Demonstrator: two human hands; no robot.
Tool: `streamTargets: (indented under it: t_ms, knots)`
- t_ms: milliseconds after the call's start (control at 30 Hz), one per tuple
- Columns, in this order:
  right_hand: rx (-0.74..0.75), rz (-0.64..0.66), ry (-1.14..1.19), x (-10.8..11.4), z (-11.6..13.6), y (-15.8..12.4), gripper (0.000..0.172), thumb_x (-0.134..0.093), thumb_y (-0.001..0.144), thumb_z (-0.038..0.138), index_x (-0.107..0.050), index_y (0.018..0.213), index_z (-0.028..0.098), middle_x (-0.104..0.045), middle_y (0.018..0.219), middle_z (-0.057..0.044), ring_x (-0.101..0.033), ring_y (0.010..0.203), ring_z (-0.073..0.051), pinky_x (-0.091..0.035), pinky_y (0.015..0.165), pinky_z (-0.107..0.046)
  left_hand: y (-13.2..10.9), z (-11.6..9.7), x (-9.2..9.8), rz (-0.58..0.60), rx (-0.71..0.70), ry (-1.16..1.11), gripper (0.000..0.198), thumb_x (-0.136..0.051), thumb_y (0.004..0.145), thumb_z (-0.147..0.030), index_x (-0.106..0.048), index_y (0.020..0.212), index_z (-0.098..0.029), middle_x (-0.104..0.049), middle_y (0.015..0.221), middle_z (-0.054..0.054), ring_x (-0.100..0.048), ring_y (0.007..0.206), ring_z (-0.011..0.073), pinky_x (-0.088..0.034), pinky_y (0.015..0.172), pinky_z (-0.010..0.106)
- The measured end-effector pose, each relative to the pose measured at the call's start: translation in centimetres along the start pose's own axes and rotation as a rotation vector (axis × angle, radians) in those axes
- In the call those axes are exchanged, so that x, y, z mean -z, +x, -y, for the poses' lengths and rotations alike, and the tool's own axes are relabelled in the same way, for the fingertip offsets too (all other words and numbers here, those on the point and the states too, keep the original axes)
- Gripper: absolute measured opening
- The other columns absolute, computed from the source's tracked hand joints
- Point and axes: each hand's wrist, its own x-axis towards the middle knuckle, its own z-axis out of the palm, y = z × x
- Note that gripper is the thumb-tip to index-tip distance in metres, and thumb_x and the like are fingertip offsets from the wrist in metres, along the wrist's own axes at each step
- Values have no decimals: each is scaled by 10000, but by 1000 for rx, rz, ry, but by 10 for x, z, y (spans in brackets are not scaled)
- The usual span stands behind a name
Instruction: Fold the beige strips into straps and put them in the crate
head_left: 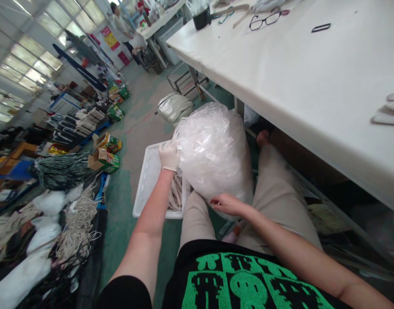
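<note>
The work looks partway along — pale strips lie in the white tray, while the plastic bag bulges between the knees; how much remains does not show. The gloved left hand touches the bag's edge, the curled right hand its lower side — whether either grips, I cannot tell.

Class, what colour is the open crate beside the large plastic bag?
The crate is white, as the head view, the only one here, shows.
</note>
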Motion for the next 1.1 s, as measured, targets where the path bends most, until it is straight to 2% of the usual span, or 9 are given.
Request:
streamTargets:
  t_ms: [133, 300, 400, 500, 600, 667, 767, 900, 1100]
  knots:
    - [-20, -27, 107, 1, 1, 2, 239, -655, 824, 301, -795, 979, 185, -784, 961, -95, -698, 918, -298, -529, 831, -376, -48, 5, 33, -115, 0, -93, 332, -493, 920, -211, -742, 1141, -212, -753, 1157, 94, -642, 1175, 257, -349, 1155, 450]
    - [-29, -16, 354, 3, 5, 2, 393, -476, 976, 403, -695, 1192, 160, -752, 1130, -128, -727, 925, -229, -584, 802, -351, -124, -10, 38, -193, -26, -277, 258, -520, 950, -270, -771, 979, -213, -771, 933, 65, -696, 948, 225, -522, 976, 379]
    - [-41, 0, 701, 3, 10, -1, 463, -394, 1024, 509, -649, 1234, 185, -706, 1257, -137, -729, 968, -196, -588, 849, -340, -164, -26, 34, -203, -145, -330, 251, -532, 948, -252, -770, 1027, -239, -762, 844, 18, -698, 839, 181, -505, 1024, 378]
    - [-101, 72, 1134, 2, 20, -2, 519, -355, 1027, 583, -654, 1148, 177, -734, 1167, -134, -742, 909, -180, -594, 803, -318, -194, -44, 35, -189, -260, -352, 287, -534, 935, -192, -751, 1109, -260, -755, 821, -8, -687, 777, 147, -473, 1069, 385]
    - [-128, 126, 1301, -2, 35, -4, 534, -323, 1038, 581, -660, 1104, 172, -767, 1022, -107, -747, 825, -171, -597, 749, -300, -215, -57, 40, -136, -317, -366, 332, -524, 921, -155, -739, 1142, -277, -764, 877, -5, -693, 819, 143, -449, 1094, 401]
    - [-91, 105, 1337, -6, 45, -7, 441, -433, 1022, 539, -670, 1126, 181, -777, 988, -83, -746, 817, -169, -597, 750, -291, -226, -62, 43, -106, -337, -370, 340, -523, 919, -159, -733, 1154, -285, -764, 887, -2, -698, 852, 146, -434, 1112, 410]
    - [-72, -30, 1357, -11, 56, -11, 249, -682, 916, 343, -694, 1107, 184, -781, 910, -48, -731, 744, -152, -590, 691, -247, -237, -64, 49, -107, -363, -377, 327, -521, 934, -189, -728, 1165, -292, -765, 893, -2, -702, 859, 147, -412, 1131, 419]
    - [-113, -180, 1379, -8, 62, -19, 79, -685, 904, 235, -709, 946, 172, -773, 812, -40, -694, 636, -133, -570, 592, -218, -250, -61, 59, -162, -409, -413, 299, -543, 953, -234, -712, 1192, -293, -775, 954, 5, -707, 894, 153, -384, 1146, 422]
    - [-60, -333, 1489, 20, 71, -37, 177, -523, 1011, 255, -681, 961, 192, -786, 870, -30, -723, 686, -123, -593, 653, -233, -270, -49, 59, -158, -358, -461, 284, -516, 963, -204, -718, 1146, -286, -785, 1005, 8, -718, 944, 157, -365, 1157, 443]
